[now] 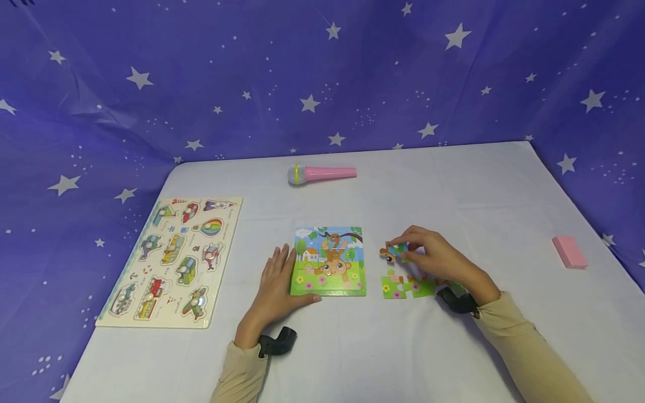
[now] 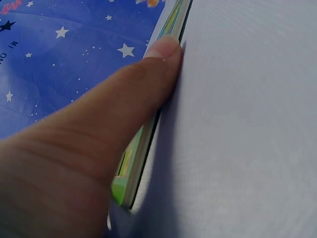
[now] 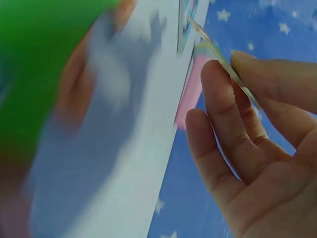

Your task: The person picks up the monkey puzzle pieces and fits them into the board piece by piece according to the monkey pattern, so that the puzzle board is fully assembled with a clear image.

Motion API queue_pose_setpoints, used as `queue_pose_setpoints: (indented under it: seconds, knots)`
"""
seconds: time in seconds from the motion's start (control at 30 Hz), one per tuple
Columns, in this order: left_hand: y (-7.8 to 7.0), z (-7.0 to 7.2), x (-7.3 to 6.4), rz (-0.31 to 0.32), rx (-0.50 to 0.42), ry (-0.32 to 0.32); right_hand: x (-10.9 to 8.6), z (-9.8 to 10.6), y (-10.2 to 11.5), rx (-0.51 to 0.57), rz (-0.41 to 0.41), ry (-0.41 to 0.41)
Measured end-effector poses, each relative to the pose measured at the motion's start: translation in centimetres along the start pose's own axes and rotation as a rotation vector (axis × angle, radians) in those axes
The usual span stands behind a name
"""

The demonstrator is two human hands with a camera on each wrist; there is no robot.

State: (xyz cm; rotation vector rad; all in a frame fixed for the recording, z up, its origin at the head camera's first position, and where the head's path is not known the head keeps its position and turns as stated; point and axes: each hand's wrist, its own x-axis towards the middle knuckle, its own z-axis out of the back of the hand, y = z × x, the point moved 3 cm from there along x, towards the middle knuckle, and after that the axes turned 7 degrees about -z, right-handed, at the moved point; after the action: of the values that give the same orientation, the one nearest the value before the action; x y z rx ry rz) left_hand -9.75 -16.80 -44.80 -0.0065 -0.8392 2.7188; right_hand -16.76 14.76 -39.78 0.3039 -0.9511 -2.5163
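A square monkey jigsaw puzzle board lies on the white table. Along its left and lower edges rests my left hand, fingers straight; the left wrist view shows the thumb against the board's side. To the right of the board, my right hand pinches a puzzle piece with brown and blue printing between thumb and fingers. In the right wrist view this thin piece appears edge-on. Below that hand lie several loose puzzle pieces, green with flowers, partly hidden by the hand and wrist.
A pink toy microphone lies behind the board. At the left is a cream knob puzzle board with vehicle pictures. A pink block sits near the right edge. A purple star-printed cloth hangs behind the table.
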Motion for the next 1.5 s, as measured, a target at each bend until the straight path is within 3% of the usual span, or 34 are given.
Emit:
queue_pose_setpoints:
  seconds: [0.2, 0.5, 0.7, 1.2, 1.3, 1.5]
  knots:
    - [0.0, 0.0, 0.1, -0.01, -0.004, -0.009, 1.9, -2.1, 2.5, 0.041, 0.054, 0.004]
    - [0.0, -0.1, 0.2, -0.014, 0.002, -0.005, 3.9, -5.5, 4.6, 0.058, -0.013, 0.019]
    - [0.1, 0.0, 0.1, -0.015, 0.008, -0.003, 4.6, -6.6, 5.1, 0.058, -0.043, 0.042]
    - [0.1, 0.0, 0.0, 0.002, -0.002, 0.008, 4.0, -7.2, 5.6, -0.189, -0.012, -0.003]
    - [0.1, -0.1, 0.0, 0.001, -0.004, 0.013, 3.4, -7.2, 6.0, -0.268, 0.042, -0.028]
    - [0.1, 0.0, 0.0, 0.002, 0.001, 0.013, 1.4, -7.9, 7.4, -0.403, 0.24, -0.033]
